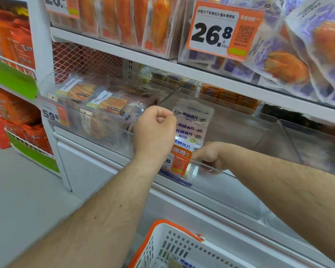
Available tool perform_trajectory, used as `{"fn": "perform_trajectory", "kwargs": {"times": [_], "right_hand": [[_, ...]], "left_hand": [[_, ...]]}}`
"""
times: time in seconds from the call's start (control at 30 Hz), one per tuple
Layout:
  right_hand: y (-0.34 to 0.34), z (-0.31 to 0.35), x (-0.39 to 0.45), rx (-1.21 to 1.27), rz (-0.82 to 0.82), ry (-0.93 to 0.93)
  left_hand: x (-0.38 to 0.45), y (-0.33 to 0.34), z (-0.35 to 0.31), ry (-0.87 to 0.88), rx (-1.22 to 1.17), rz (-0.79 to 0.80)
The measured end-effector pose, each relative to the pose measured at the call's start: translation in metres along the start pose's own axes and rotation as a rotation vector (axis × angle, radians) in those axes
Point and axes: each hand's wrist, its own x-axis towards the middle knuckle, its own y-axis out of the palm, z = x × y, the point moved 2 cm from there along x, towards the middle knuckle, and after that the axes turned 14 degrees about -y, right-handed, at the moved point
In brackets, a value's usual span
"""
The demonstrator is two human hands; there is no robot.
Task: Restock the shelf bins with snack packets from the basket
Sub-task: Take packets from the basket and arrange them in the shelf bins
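A row of white snack packets with blue writing stands upright at the left end of a clear shelf bin. My left hand is a closed fist at the bin's left divider, beside the packets, with nothing visible in it. My right hand reaches over the bin's front wall. Its thumb touches the lower corner of the front packet, and its curled fingers are blurred behind the clear plastic. The white basket with an orange rim sits below, with one more packet in it.
The bin to the left holds clear packets of orange snacks. An orange price tag hangs on the bin front. The shelf above carries purple and orange bags and a 26.8 price sign. Grey floor lies at the left.
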Motion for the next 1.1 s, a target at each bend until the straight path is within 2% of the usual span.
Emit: {"fn": "perform_trajectory", "kwargs": {"times": [0.1, 0.33, 0.43, 0.57, 0.67, 0.73, 0.83, 0.9, 1.1], "right_hand": [[-0.002, 0.002, 0.004, 0.018, -0.029, -0.033], [-0.012, 0.004, 0.013, 0.065, -0.345, -0.248], [-0.021, 0.011, 0.017, -0.032, -0.541, -0.363], [-0.034, 0.017, 0.026, -0.231, -0.722, -0.45], [-0.041, 0.016, 0.034, -0.279, -0.779, -0.319], [-0.04, 0.012, 0.037, -0.21, -0.783, -0.226], [-0.027, 0.003, 0.046, 0.006, -0.663, -0.293], [-0.021, -0.002, 0.051, -0.043, -0.615, -0.311], [-0.027, -0.006, 0.064, 0.015, -0.669, -0.306]], "left_hand": [[0.002, 0.0, 0.0, -0.014, -0.012, -0.002], [0.003, -0.001, 0.0, -0.012, 0.005, 0.014], [0.002, -0.001, 0.0, -0.01, 0.007, 0.008], [0.0, 0.001, 0.0, 0.01, 0.009, 0.013], [-0.001, 0.002, 0.0, 0.025, 0.024, 0.018], [-0.001, 0.002, 0.0, 0.034, 0.037, 0.018], [-0.001, 0.002, 0.001, 0.043, 0.042, 0.02], [-0.002, 0.003, 0.002, 0.041, 0.05, 0.025], [-0.006, 0.008, 0.002, 0.058, 0.055, 0.061]]}}
